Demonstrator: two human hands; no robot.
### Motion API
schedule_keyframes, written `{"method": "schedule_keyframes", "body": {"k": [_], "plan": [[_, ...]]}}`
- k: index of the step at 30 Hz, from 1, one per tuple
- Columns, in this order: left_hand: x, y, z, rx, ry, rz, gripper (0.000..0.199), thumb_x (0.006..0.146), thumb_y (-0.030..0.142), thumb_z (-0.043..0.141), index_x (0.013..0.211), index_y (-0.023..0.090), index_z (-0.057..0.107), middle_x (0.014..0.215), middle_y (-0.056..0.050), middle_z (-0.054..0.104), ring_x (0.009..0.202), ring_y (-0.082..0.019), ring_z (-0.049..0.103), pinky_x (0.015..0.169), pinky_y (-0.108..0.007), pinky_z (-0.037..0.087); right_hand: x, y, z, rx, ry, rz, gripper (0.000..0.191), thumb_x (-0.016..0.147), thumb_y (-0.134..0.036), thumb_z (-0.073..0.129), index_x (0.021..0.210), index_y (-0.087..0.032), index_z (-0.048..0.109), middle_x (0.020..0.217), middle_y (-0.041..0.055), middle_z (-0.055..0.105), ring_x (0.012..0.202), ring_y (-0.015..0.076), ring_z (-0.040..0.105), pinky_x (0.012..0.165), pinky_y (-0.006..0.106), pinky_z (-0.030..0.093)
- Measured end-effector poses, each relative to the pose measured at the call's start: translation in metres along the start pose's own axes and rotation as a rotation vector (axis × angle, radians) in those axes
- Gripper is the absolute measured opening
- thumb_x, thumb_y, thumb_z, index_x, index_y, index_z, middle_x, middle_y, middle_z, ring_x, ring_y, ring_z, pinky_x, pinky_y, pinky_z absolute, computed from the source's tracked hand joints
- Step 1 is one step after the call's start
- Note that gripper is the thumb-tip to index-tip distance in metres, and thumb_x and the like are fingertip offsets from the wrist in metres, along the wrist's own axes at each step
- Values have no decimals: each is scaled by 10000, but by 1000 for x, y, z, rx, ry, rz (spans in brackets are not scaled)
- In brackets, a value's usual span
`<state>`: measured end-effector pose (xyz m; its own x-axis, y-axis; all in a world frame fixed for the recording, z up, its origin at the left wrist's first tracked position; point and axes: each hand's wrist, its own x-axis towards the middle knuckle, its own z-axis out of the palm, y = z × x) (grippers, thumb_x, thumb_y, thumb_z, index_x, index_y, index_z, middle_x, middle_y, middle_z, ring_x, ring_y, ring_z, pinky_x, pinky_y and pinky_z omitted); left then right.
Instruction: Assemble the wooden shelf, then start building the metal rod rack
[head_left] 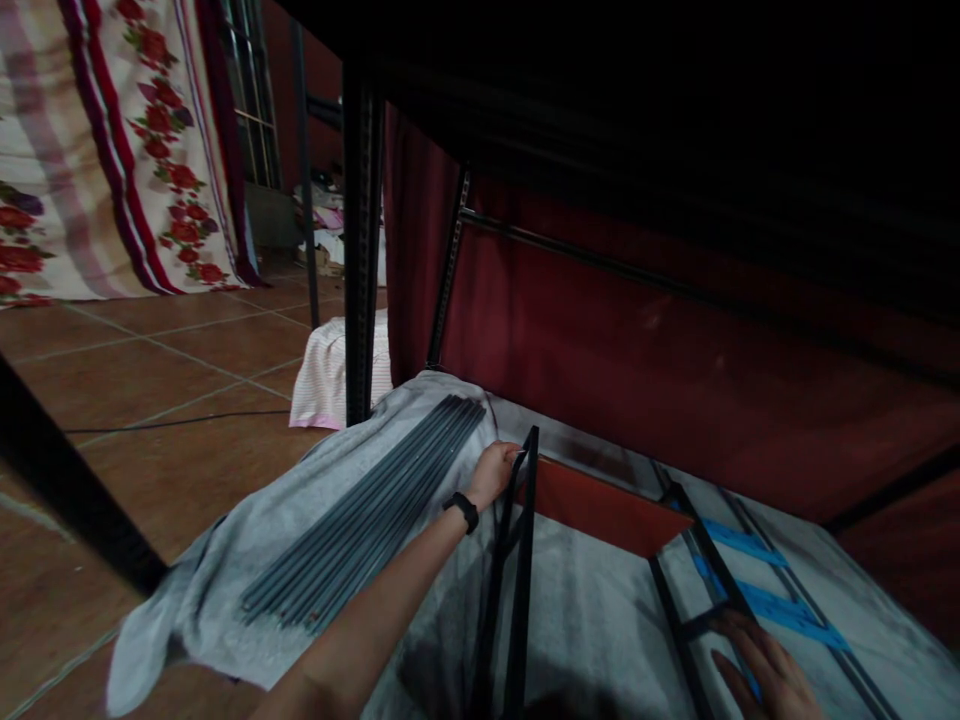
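My left hand (495, 474), wearing a black wristwatch (463, 510), reaches to the far end of a black metal frame (523, 560). Its fingers are pinched around a small pale item that is too small to name, beside the frame's bar. A reddish-orange panel (600, 505) spans from this frame to a second black frame (720, 570) on the right. Over the near part of that second frame, my right hand (765, 665) lies with fingers apart; whether it touches the bar I cannot tell.
A bundle of grey rods (367, 515) lies left on the grey blanket (217, 640). Blue-taped bars (787, 605) lie at the right. Black posts (360, 250) and a dark top enclose the space; a maroon cloth (600, 330) hangs behind. A cable (187, 420) crosses the tiled floor.
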<state>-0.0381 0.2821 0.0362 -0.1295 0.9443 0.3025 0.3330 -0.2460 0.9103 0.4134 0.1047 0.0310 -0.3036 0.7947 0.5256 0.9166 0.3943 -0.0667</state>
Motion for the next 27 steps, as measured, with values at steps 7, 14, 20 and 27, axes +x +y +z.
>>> {"method": "schedule_keyframes", "body": {"k": [7, 14, 20, 27], "plan": [[5, 0, 7, 99, -25, 75, 283, 849, 99, 505, 902, 160, 777, 783, -60, 674, 795, -180, 610, 816, -276, 467, 111, -58, 7, 155, -49, -44, 353, 951, -444, 466, 1236, -281, 596, 1318, 91, 590, 1270, 257, 546, 1086, 472, 448], [10, -1, 1, 117, -126, 189, 321, 858, 84, 462, 795, 152, 770, 740, -56, 647, 725, -160, 583, 708, -238, 451, 189, -100, 53, 260, -105, -39, 406, 936, -342, 432, 1320, -259, 536, 1386, 100, 541, 1332, 244, 478, 1125, 472, 395], [9, 0, -1, 94, -161, 215, 361, 872, 86, 412, 797, 147, 760, 775, -64, 646, 724, -155, 576, 717, -246, 452, 229, -134, 89, 279, -259, -13, 505, 927, -277, 409, 1423, -205, 471, 1446, 127, 508, 1372, 248, 439, 1130, 471, 365], [19, 7, -4, 40, -238, 193, 202, 808, 108, 522, 774, 156, 715, 728, -36, 661, 715, -152, 593, 720, -244, 455, 247, -151, 100, 311, -435, -4, 451, 944, -233, 406, 1363, -189, 565, 1310, 118, 622, 1243, 220, 559, 1066, 371, 413]]}}
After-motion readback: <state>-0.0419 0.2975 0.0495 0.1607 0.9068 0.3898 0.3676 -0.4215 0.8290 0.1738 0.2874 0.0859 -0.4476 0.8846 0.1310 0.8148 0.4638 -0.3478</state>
